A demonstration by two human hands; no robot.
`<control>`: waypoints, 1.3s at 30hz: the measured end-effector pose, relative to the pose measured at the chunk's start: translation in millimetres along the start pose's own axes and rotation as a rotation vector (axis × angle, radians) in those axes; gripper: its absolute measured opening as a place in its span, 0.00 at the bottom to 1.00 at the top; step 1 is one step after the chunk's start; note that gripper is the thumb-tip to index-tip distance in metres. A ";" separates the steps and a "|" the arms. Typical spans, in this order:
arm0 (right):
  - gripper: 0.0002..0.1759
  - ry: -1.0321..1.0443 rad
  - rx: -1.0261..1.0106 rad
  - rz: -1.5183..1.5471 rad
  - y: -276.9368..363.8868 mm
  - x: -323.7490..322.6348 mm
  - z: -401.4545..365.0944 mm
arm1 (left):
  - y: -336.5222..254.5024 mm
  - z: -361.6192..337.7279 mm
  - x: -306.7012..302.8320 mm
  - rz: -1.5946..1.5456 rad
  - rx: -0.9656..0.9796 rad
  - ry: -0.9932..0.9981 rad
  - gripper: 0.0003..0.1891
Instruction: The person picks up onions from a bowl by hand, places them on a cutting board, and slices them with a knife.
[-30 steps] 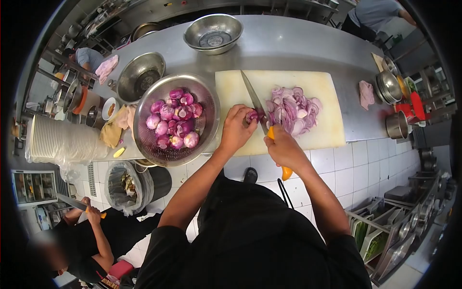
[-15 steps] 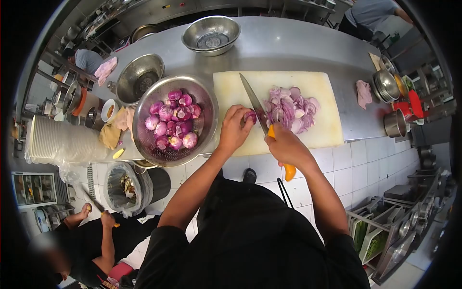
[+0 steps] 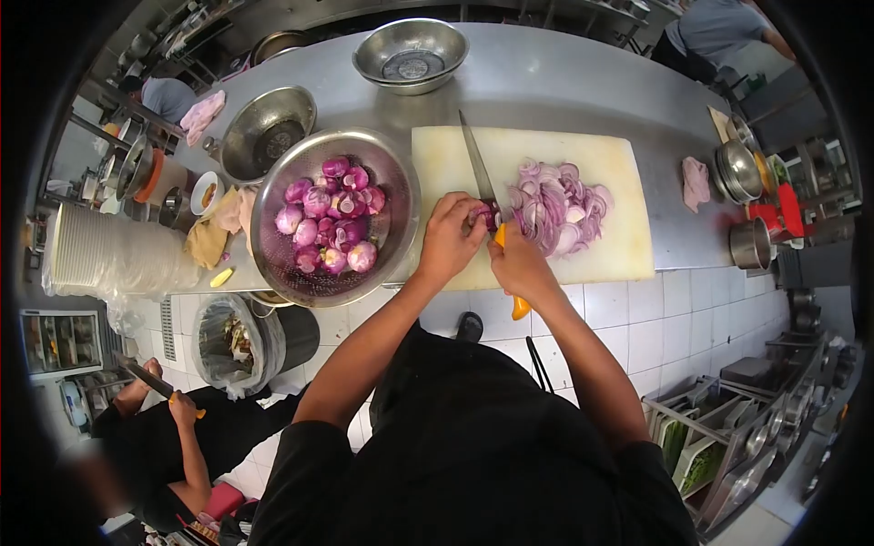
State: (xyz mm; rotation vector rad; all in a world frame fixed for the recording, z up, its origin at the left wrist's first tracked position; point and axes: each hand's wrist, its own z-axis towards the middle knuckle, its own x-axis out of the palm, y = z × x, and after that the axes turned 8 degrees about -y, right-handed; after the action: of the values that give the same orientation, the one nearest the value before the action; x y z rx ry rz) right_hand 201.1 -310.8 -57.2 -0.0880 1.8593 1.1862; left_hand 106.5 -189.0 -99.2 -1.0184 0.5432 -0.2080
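My right hand (image 3: 523,264) is closed round the yellow handle of a kitchen knife (image 3: 475,156), its long blade pointing away from me over the white cutting board (image 3: 437,150). Against the blade's left side, my left hand (image 3: 450,238) grips a piece of red onion (image 3: 485,216) on the board; the fingers partly hide it. A loose heap of sliced red onion (image 3: 560,207) lies just right of the knife. To the left of the board, a perforated metal colander (image 3: 391,246) holds several peeled red onions (image 3: 330,214).
Metal bowls (image 3: 411,55) stand at the back of the steel table (image 3: 537,68). A lined bin (image 3: 214,341) is below the table's left edge. At lower left, another person (image 3: 196,446) holds a knife. Pots, a pink cloth (image 3: 696,184) and a red container sit at right.
The knife has shifted left and its blade now points more straight ahead, over the held onion. My right hand has come closer to my left. The view has shifted slightly.
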 end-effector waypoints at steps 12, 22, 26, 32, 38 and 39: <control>0.20 0.294 0.249 0.012 54.2 -81.7 -42.3 | -1.1 0.0 0.3 0.012 -0.009 -0.001 0.11; 0.18 0.066 0.073 0.033 4.9 -2.9 6.6 | 6.0 3.5 -0.3 0.057 0.120 -0.040 0.12; 0.19 0.172 0.176 0.087 31.1 -40.6 -1.2 | 5.3 1.2 0.3 0.073 0.140 -0.040 0.11; 0.20 0.284 0.266 0.047 61.0 -80.7 -34.3 | 9.6 -1.4 4.0 0.058 0.092 -0.074 0.08; 0.20 0.207 0.176 0.000 39.6 -51.0 -29.4 | 4.3 0.1 0.4 0.053 0.098 -0.068 0.09; 0.20 0.151 0.110 -0.022 23.1 -33.2 -24.0 | 5.1 -1.4 0.6 0.050 0.097 -0.065 0.09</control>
State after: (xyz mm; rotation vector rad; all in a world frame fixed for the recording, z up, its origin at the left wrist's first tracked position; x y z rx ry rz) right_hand 194.2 -329.1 -14.4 -0.1402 2.0471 1.0851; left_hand 105.8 -187.7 -104.3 -0.9134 0.4940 -0.1550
